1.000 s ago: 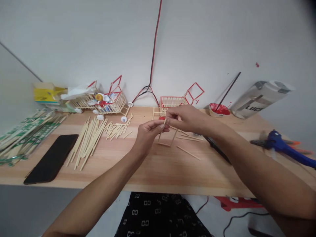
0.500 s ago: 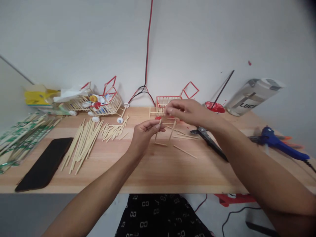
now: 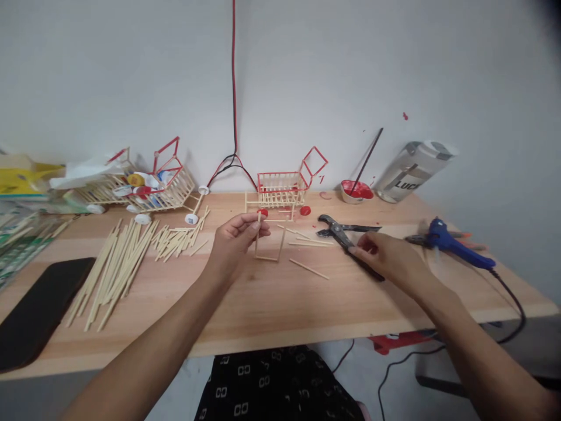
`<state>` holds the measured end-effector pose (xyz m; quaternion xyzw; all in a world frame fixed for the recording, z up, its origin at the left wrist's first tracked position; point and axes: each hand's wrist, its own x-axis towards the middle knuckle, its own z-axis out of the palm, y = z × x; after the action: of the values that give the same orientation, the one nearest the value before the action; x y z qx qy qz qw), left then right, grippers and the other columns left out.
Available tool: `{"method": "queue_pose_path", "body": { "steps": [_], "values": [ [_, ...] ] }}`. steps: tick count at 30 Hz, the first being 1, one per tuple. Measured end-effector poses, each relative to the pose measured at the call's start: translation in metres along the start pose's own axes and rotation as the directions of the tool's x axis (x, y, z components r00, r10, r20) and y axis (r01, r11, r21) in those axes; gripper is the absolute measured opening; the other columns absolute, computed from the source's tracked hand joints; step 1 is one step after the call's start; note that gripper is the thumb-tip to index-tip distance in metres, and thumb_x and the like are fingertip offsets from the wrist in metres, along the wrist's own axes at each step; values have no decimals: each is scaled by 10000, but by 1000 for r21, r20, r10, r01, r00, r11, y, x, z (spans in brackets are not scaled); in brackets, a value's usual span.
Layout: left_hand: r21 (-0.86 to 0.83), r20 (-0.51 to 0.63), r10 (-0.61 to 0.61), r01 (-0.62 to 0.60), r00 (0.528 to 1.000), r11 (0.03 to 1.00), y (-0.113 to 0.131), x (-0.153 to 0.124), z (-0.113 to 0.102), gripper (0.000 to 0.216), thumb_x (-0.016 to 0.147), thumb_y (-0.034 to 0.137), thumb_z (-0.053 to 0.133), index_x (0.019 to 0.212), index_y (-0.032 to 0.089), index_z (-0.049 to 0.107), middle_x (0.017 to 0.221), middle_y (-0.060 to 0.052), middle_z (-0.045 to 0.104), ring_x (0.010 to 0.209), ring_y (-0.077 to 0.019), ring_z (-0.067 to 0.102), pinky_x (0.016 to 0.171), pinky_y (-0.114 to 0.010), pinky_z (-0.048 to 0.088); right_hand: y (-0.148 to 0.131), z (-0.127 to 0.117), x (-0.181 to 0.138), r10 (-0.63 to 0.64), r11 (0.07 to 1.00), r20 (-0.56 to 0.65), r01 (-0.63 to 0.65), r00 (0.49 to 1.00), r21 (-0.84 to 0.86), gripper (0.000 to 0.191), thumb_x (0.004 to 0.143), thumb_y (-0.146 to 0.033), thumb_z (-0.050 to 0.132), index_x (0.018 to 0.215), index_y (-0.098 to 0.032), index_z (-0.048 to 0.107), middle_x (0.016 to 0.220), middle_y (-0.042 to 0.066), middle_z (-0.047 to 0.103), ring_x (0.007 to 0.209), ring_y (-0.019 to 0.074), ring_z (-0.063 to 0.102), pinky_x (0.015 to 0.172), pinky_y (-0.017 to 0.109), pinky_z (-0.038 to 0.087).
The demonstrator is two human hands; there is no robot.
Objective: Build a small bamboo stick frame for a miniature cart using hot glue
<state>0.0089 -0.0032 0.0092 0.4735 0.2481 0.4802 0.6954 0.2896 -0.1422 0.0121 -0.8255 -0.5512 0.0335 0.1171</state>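
Note:
My left hand pinches the upper end of one side of a small frame made of thin wooden sticks, held upright above the table. One side of the frame, at the top, looks open. My right hand is at the black pliers, with curled fingers and the thumb on a handle. The pliers lie on the table with their handles spread. Behind the left hand stands a small stick-built cart with red edges and red caps for wheels. Several loose sticks lie between the hands.
At left are long sticks, short cut sticks, a black phone and another cart filled with bottle caps. Toward the right stand a red paint cup with a brush, a tilted container and a blue glue gun.
My right hand has left the stick frame and moved right to the pliers. My left hand still holds the frame. The view has shifted to the right.

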Motion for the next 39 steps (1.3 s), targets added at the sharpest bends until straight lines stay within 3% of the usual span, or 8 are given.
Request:
{"method": "queue_pose_path", "body": {
  "steps": [6, 10, 12, 15, 18, 22, 30, 39],
  "values": [
    [16, 6, 11, -11, 1000, 1000, -2, 0, 0, 171, 715, 213, 722, 874, 158, 690, 749, -25, 705, 701, -112, 650, 770, -270, 502, -13, 11, 1, -8, 988, 94, 22, 996, -151, 351, 848, -510, 436, 819, -182, 557, 831, 103, 669, 740, 249, 614, 551, 294, 329],
    [7, 27, 8, -8, 1000, 1000, -4, 1, -2, 173, 723, 228, 715, 877, 156, 685, 775, -34, 709, 716, -125, 653, 779, -292, 497, -6, 13, 3, 31, 987, 92, -16, 995, -162, 443, 894, -536, 337, 957, -148, 541, 811, 147, 681, 719, 276, 639, 569, 305, 367],
    [-2, 45, 17, -17, 999, 1000, -4, 1, -3, 166, 727, 228, 711, 875, 157, 685, 784, -33, 709, 718, -127, 652, 781, -298, 496, 1, 12, 2, 25, 988, 65, -15, 998, -153, 458, 893, -546, 348, 1006, -149, 547, 768, 134, 685, 684, 275, 646, 549, 296, 377],
    [-16, 65, 27, -26, 997, 1000, -4, 1, -3, 153, 732, 219, 705, 870, 157, 686, 776, -31, 704, 711, -122, 647, 775, -295, 496, 5, 7, -4, -34, 984, -83, 19, 996, -176, 459, 891, -555, 372, 1050, -176, 575, 717, 104, 688, 610, 265, 641, 505, 283, 369],
    [-31, 86, 29, -26, 996, 999, -3, 0, -1, 148, 734, 217, 702, 864, 148, 683, 771, -37, 698, 706, -120, 639, 773, -298, 493, -8, -5, -10, -137, 974, -255, 83, 957, -211, 469, 901, -540, 374, 1124, -182, 578, 728, 100, 698, 564, 256, 632, 468, 276, 347],
    [-65, 139, 24, -15, 990, 998, -3, -1, 0, 152, 744, 221, 697, 871, 139, 678, 768, -39, 683, 711, -117, 625, 781, -306, 489, -45, -23, -4, -338, 933, -398, 248, 852, -261, 443, 917, -476, 395, 1191, -179, 578, 903, 116, 715, 721, 262, 661, 550, 294, 399],
    [-91, 209, 15, 5, 978, 996, 1, -4, 2, 146, 762, 218, 686, 886, 139, 686, 756, -25, 656, 715, -109, 621, 780, -296, 496, -93, -34, 22, -591, 807, -360, 521, 722, -278, 460, 944, -476, 362, 1220, -191, 595, 1003, 104, 713, 809, 225, 651, 599, 281, 369],
    [-82, 147, -1, 13, 989, 997, 3, -5, 4, 161, 701, 225, 736, 829, 135, 697, 736, -35, 679, 662, -107, 618, 682, -261, 511, -101, -33, 23, -599, 800, -318, 539, 735, -264, 464, 937, -498, 365, 1240, -220, 579, 987, 91, 716, 803, 218, 647, 611, 276, 367]
  ]
}}
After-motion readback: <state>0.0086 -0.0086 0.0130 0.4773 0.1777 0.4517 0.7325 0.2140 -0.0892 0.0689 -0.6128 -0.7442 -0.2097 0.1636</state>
